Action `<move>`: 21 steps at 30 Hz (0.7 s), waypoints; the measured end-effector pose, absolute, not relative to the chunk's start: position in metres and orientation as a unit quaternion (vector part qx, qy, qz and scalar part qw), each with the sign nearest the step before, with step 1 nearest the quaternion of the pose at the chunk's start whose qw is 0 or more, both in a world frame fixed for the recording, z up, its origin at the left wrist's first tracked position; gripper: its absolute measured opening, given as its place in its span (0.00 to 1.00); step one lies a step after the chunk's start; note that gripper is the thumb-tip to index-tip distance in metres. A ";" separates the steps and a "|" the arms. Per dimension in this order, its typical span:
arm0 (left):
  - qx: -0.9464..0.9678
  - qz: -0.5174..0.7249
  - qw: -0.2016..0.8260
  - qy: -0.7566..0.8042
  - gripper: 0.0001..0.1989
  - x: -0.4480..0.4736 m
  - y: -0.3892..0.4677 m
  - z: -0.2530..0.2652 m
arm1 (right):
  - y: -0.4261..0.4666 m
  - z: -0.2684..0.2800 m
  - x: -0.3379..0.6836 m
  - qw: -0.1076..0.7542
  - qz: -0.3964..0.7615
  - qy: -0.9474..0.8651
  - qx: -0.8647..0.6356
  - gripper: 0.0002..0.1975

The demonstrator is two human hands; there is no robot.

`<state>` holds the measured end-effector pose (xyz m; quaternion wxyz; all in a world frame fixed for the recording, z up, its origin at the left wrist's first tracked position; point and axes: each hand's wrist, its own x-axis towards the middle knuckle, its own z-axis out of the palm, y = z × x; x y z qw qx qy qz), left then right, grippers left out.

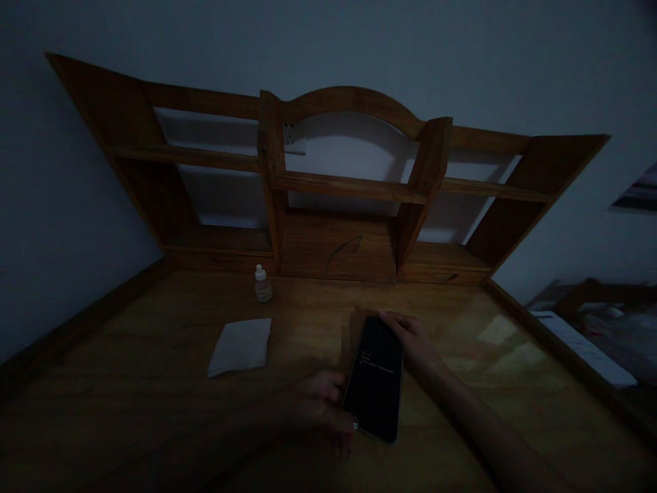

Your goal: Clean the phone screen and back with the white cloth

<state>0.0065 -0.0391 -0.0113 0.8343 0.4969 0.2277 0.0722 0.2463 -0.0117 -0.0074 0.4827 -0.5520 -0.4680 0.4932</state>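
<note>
A smartphone [376, 397] with a dark screen and a few small lines of pale text is in front of me, slightly angled over the wooden desk. My right hand [410, 340] grips its upper right edge, the fingers curled by the top corner. At the lower left edge, my left hand [324, 405] holds it, thumb by the bottom corner and other fingers along the side. Shadow hides the undersides of the fingers. Left of the phone lies a folded white cloth or tissue [241, 346]. Behind that stands a small dropper bottle [263, 286] with a white cap.
A wooden shelf unit [339, 186] rises at the back of the desk [169, 322], against the wall. Its right side has a small drawer [444, 275]. White paper [585, 348] lies beyond the desk's right edge. The room is dim.
</note>
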 end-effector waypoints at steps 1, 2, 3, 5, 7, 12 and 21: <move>0.497 0.073 0.835 0.225 0.25 0.007 -0.039 -0.012 | -0.011 -0.008 0.246 0.484 0.494 -0.466 -0.552 0.22; 0.496 0.074 0.836 0.223 0.25 0.007 -0.040 -0.012 | -0.011 -0.009 0.247 0.486 0.494 -0.463 -0.552 0.22; 0.494 0.076 0.837 0.224 0.24 0.007 -0.040 -0.012 | -0.011 -0.009 0.247 0.488 0.495 -0.460 -0.552 0.22; 0.490 0.077 0.838 0.225 0.24 0.007 -0.040 -0.011 | -0.011 -0.010 0.246 0.493 0.498 -0.453 -0.550 0.21; 0.487 0.076 0.839 0.230 0.25 0.007 -0.040 -0.009 | -0.011 -0.010 0.246 0.501 0.502 -0.446 -0.546 0.21; 0.483 0.086 0.846 0.209 0.24 0.011 -0.041 -0.013 | -0.013 -0.005 0.243 0.511 0.526 -0.429 -0.528 0.22; 0.400 0.211 0.854 0.256 0.23 0.017 -0.028 -0.028 | -0.018 -0.002 0.236 0.437 0.653 -0.398 -0.473 0.20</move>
